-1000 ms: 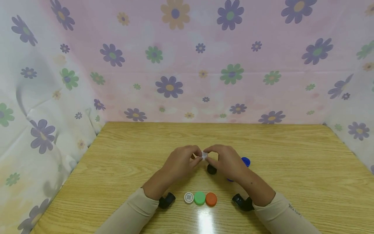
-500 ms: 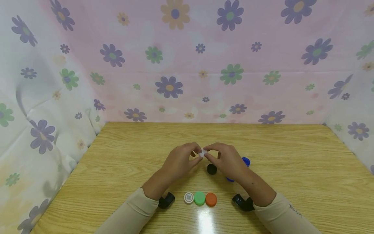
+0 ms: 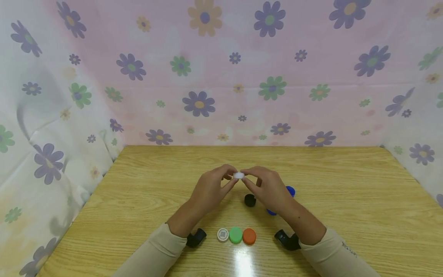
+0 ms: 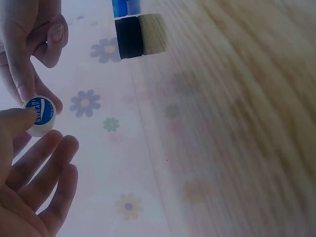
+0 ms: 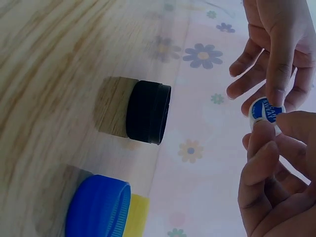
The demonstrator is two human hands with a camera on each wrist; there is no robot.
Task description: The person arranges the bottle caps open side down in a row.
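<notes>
In the head view, both hands meet above the table around a small white bottle cap [image 3: 238, 175]. The left hand [image 3: 209, 188] pinches its left side between thumb and fingertips, while the right hand [image 3: 272, 189] pinches the right side. Both wrist views show a round blue label with white lettering on the cap's top [image 4: 47, 111]; fingertips cover part of it. Below the hands, a black cap [image 3: 250, 200] stands on the table. Two blue caps [image 3: 290, 191] lie partly hidden by the right hand and wrist.
Nearer the person, a white cap [image 3: 223, 235], a green cap [image 3: 236, 235] and an orange cap [image 3: 249, 236] form a row. Something yellow [image 5: 137, 216] shows behind a blue cap [image 5: 96, 207]. Black wrist devices [image 3: 196, 238] sit at both forearms. Flowered cloth [image 3: 221, 115] hangs behind the table.
Both hands have risen slightly away from the person with the white cap. The cap has turned between the fingers and now looks flat and oval. The caps on the table stay put.
</notes>
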